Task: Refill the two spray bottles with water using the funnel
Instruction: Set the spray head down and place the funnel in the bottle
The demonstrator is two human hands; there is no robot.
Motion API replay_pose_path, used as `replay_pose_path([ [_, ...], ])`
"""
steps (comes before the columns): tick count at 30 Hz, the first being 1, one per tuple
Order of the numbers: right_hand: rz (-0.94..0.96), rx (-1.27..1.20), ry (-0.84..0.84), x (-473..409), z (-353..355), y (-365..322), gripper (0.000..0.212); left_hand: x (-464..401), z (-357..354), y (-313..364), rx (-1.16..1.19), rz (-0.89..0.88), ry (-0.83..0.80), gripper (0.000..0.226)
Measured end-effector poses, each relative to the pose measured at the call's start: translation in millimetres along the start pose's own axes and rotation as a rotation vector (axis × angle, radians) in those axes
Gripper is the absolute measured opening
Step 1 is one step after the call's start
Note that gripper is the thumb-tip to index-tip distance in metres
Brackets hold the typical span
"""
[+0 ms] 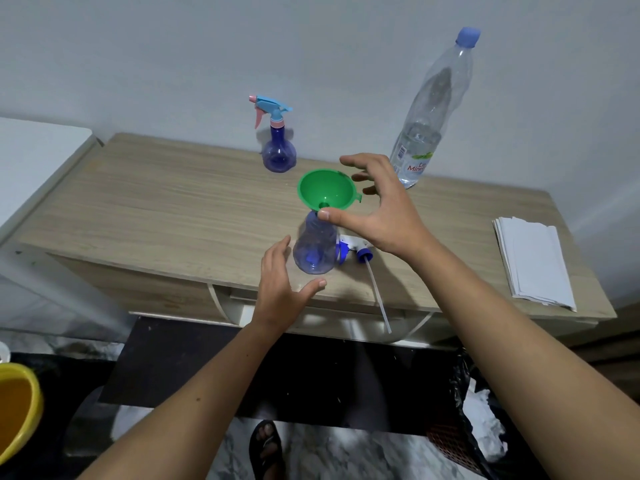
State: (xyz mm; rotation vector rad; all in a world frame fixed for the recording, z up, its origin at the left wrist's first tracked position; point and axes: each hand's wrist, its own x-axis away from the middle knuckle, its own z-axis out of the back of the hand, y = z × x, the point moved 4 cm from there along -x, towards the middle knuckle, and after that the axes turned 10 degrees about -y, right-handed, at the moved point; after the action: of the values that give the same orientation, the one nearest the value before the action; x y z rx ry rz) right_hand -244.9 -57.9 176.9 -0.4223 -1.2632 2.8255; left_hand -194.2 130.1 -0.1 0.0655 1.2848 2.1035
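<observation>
Funnel [325,190] seated in the near spray bottle [317,245], between both hands: left hand [280,282] and right hand [375,216] spread, holding nothing. Next, probably: fetch the water bottle [429,112] beyond the right hand, uncap, pour.

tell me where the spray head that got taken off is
The loose spray head lies on the wooden table, just right of the near bottle with the funnel, under the right hand.

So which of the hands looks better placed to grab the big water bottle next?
The right hand, probably. It hovers open by the green funnel, with the capped water bottle just behind it. The left hand sits lower, beside the open spray bottle, suited to steadying it.
</observation>
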Motion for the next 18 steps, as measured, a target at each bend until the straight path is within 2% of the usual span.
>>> replay_pose_path([
  [4,-0.042,-0.055,0.053,23,14,4,0.081,24,-6,24,0.076,0.064,0.054,0.073],
  [7,-0.092,-0.091,0.112,44,26,10,0.08,31,-24,48,0.127,0.099,-0.03,0.063],
  [12,-0.193,-0.148,0.171,71,54,28,0.081,6,-56,88,0.19,0.064,-0.198,0.071],
  [18,-0.249,-0.159,0.26,68,100,62,0.083,-53,-98,115,0.291,0.076,-0.241,0.082],
])
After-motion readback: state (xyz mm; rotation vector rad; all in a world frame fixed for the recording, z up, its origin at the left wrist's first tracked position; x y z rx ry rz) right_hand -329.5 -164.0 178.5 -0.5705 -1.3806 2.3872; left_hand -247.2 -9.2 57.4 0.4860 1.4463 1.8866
